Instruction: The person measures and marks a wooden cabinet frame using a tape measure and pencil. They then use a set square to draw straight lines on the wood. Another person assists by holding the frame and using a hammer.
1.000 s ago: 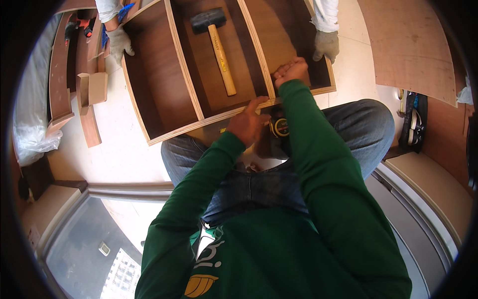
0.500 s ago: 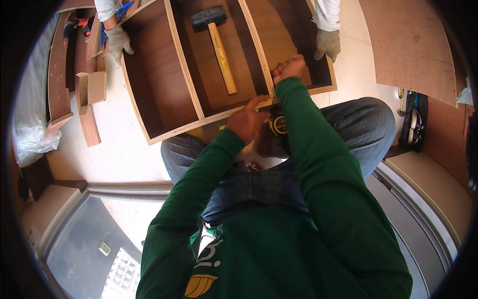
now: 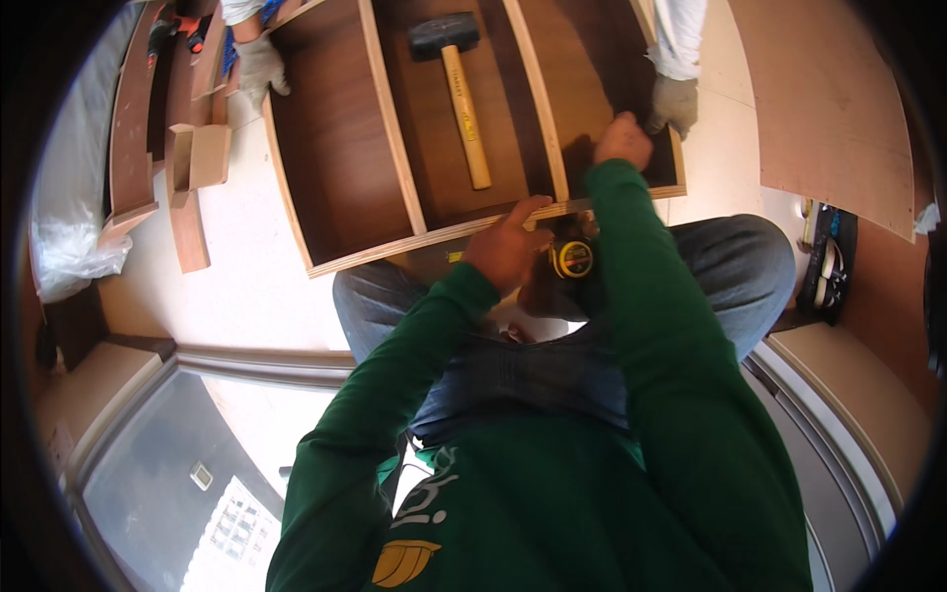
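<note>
A wooden box frame (image 3: 419, 240) with dividers and a brown bottom lies in front of me, its near edge over my legs. My left hand (image 3: 501, 249) is at that edge, index finger stretched onto the rim and thumb apart below it. Over the right compartment, close to its right wall, my right hand (image 3: 623, 143) is curled closed; what it holds, if anything, is hidden. In the middle compartment rests a rubber mallet (image 3: 464, 109) with a black head and wooden handle. A black and yellow tape measure (image 3: 572, 259) sits just below the near edge, between my forearms.
Another person's gloved hands, one at the box's left side (image 3: 260, 71) and one at its right (image 3: 675, 105), are on the frame. Boards, a small open carton (image 3: 200, 158) and a power drill (image 3: 163, 37) lie left. A large wooden panel (image 3: 834, 109) is at right.
My right hand has shifted right, away from the divider and closer to the gloved hand. My left hand stays at the near rim. The whole view has shifted slightly.
</note>
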The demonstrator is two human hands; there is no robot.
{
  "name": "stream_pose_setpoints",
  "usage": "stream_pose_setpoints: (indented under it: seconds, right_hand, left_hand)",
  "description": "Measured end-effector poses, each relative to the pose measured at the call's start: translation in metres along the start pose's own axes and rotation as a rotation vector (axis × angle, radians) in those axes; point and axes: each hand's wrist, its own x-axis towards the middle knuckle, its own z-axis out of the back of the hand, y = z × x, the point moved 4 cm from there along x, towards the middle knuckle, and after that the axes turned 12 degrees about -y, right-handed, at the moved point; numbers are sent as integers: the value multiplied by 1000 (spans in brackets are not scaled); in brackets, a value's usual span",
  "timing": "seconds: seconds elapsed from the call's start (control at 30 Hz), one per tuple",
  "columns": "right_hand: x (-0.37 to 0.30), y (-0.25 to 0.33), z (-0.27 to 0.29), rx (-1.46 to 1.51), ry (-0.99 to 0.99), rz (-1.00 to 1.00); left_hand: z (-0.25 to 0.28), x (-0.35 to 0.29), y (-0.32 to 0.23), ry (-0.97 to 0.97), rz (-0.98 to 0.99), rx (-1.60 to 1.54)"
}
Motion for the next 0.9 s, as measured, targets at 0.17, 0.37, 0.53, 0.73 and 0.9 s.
stream_pose_setpoints:
  seconds: [0.17, 0.37, 0.53, 0.73, 0.9]
  right_hand:
    - [-58, 144, 128, -54, 800, 562]
    - [-101, 129, 140, -258, 1189, 975]
    - [-60, 126, 143, -458, 1251, 947]
    - [17, 110, 150, -510, 1192, 948]
    - [40, 82, 127, -490, 1162, 1006]
  left_hand:
    - [30, -2, 16, -146, 40, -101]
    - [44, 48, 8, 98, 242, -371]
    - [73, 40, 28, 129, -24, -284]
    - [118, 39, 63, 309, 227, 151]
    - [118, 49, 55, 444, 231, 354]
